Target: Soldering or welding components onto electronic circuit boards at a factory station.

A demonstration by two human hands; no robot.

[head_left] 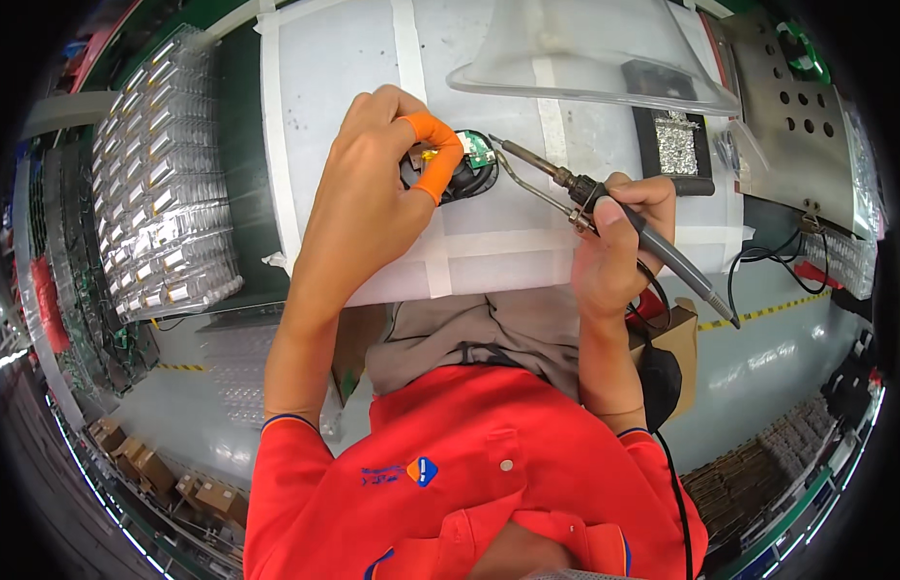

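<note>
My left hand, with orange finger cots on the thumb and index finger, is closed at a small black rounded housing. A green circuit board shows inside that housing, with a bit of yellow beside the fingertips. What exactly the fingertips pinch is hidden. In my right hand is a soldering iron with a thin curved metal tube fixed alongside it. Its tip points left and ends close to the right edge of the housing, near the board.
A clear plastic shield stands over the far side of the white work surface. At right are a black tray of silvery metal shavings and a perforated metal box. Stacked clear trays stand at left.
</note>
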